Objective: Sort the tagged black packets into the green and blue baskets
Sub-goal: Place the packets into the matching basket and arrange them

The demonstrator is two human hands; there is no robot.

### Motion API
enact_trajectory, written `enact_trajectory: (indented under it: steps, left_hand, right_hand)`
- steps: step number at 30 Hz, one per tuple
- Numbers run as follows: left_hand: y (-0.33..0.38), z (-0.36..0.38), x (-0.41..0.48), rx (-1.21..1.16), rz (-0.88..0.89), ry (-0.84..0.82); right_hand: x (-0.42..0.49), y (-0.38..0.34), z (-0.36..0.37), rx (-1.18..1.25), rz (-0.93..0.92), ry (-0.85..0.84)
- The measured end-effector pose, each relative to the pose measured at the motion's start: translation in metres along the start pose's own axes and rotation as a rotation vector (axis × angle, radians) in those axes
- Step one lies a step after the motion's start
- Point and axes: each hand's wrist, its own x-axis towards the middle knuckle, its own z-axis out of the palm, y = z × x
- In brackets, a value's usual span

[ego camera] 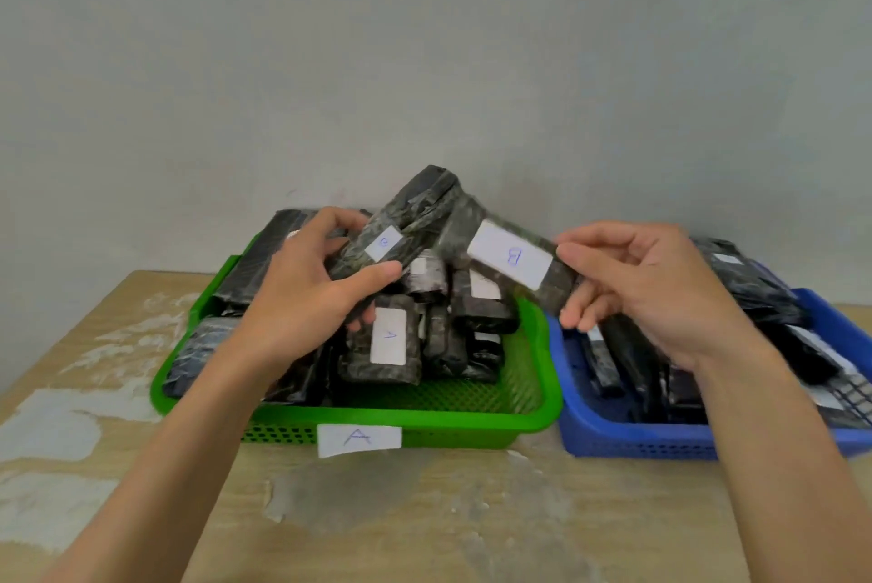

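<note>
Tag "B" (512,256) on right hand (646,289) packet (542,285); green basket (533,412) labelled "A".

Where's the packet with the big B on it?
Just right of centre in the head view: the right hand holds the B packet above the right side of the green basket, near the blue basket.

The left hand (306,299) and right hand (656,294) are bare, with slim fingers (599,235) and short nails; both forearms (188,441) are bare too.

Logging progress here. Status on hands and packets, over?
Left hand grips one tagged packet above green basket. Right hand pinches packet tagged B. Way to blue basket looks clear.
</note>
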Motion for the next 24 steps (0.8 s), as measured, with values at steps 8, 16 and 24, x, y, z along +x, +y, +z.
enact_trajectory:
  steps: [8, 16, 24]
  left_hand:
    - [0.021, 0.049, -0.019, -0.014, -0.024, -0.075]
    - [0.06, 0.152, 0.014, 0.248, -0.069, -0.217]
    - [0.074, 0.221, 0.001, 1.248, 0.047, -0.389]
  right_hand:
    - [-0.026, -0.002, -0.106, -0.017, 0.038, 0.211]
    - [-0.032, 0.01, -0.157, -0.198, 0.022, 0.301]
    - [-0.03, 0.017, -0.164, -0.262, -0.006, 0.196]
